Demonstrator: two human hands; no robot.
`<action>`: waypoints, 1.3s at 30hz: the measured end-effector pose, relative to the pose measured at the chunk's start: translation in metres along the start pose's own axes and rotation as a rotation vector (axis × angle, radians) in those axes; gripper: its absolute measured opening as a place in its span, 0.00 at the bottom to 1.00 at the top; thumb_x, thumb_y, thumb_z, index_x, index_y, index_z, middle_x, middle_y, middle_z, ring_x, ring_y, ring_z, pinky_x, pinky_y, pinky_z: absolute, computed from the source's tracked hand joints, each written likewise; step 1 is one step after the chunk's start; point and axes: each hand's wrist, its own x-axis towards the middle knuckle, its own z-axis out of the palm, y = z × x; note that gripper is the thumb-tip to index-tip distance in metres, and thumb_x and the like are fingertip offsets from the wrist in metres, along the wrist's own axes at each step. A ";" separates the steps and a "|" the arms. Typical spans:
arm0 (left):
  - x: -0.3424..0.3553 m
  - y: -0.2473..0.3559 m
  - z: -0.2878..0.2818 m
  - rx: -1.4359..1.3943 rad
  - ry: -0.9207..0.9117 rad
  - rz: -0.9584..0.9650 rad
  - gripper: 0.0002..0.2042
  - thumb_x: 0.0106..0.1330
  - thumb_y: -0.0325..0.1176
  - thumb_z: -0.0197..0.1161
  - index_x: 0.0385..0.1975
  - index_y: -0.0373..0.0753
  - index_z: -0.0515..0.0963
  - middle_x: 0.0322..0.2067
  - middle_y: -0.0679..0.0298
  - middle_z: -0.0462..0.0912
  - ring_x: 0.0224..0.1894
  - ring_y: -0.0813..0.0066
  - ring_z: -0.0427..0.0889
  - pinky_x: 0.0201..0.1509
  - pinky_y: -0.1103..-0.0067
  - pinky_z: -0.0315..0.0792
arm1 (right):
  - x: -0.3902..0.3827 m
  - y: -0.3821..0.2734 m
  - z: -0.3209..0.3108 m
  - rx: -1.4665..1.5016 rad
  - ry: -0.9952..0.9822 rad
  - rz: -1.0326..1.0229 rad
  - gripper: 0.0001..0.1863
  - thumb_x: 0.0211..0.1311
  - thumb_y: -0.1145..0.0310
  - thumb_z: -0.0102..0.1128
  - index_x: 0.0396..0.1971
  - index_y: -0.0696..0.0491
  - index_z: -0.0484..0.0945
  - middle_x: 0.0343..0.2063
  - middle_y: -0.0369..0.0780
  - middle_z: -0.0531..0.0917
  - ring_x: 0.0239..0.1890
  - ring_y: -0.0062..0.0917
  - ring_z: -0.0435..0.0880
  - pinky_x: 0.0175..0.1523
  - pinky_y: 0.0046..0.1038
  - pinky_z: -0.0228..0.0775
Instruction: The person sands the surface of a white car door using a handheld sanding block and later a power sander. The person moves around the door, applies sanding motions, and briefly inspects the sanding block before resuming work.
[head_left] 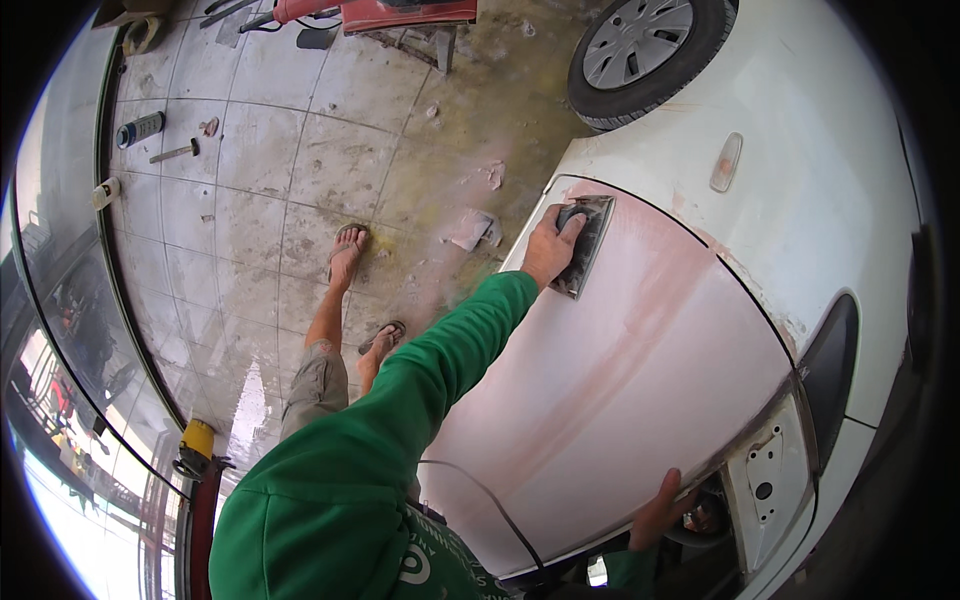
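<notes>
A left hand (546,246) wraps its fingers around a sanding block (590,245), which lies against the pale car door (620,370) near its wheel-side lower corner, a grip that likely keeps the plate level. The right hand (655,512) rests at the window edge, apparently for balance; whether its fingers close there cannot be told. Pinkish streaks cross the door. A hammer (178,152) lies on the dusty tiled floor (255,150).

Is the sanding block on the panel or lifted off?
On it, apparently: the left hand holds the sanding block flat against the pinkish panel, with no gap visible.
</notes>
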 end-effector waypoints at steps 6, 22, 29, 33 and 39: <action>-0.229 -0.009 -0.044 -0.054 -0.311 -0.154 0.22 0.75 0.46 0.59 0.61 0.39 0.69 0.44 0.47 0.86 0.48 0.51 0.87 0.54 0.67 0.78 | -0.020 0.019 -0.011 0.042 0.150 0.152 0.44 0.73 0.56 0.59 0.76 0.61 0.46 0.70 0.53 0.61 0.69 0.39 0.66 0.72 0.39 0.60; -0.265 -0.040 -0.070 -0.054 -0.375 -0.176 0.22 0.76 0.45 0.58 0.62 0.39 0.68 0.46 0.47 0.85 0.52 0.53 0.86 0.59 0.69 0.75 | -0.019 0.013 -0.009 0.032 0.118 0.063 0.39 0.74 0.54 0.58 0.75 0.59 0.54 0.68 0.50 0.66 0.66 0.35 0.70 0.70 0.37 0.62; -0.034 -0.028 -0.029 -0.001 -0.055 -0.029 0.20 0.73 0.48 0.59 0.52 0.36 0.77 0.39 0.43 0.86 0.40 0.48 0.87 0.48 0.64 0.78 | -0.007 -0.006 0.009 0.030 0.100 -0.037 0.38 0.74 0.56 0.58 0.74 0.61 0.55 0.67 0.50 0.68 0.64 0.35 0.71 0.68 0.36 0.64; -0.089 -0.044 -0.035 -0.038 -0.112 -0.019 0.21 0.73 0.48 0.60 0.53 0.35 0.76 0.37 0.44 0.86 0.39 0.49 0.87 0.47 0.65 0.78 | -0.004 0.001 0.006 0.011 0.060 -0.102 0.36 0.74 0.56 0.57 0.72 0.61 0.58 0.65 0.49 0.69 0.63 0.34 0.72 0.67 0.35 0.65; -0.307 -0.101 -0.092 -0.096 -0.326 -0.107 0.20 0.74 0.44 0.61 0.59 0.39 0.72 0.43 0.52 0.85 0.49 0.65 0.85 0.58 0.72 0.74 | -0.005 0.017 -0.004 0.023 0.081 -0.157 0.34 0.74 0.54 0.58 0.69 0.63 0.64 0.61 0.48 0.74 0.59 0.31 0.75 0.64 0.31 0.67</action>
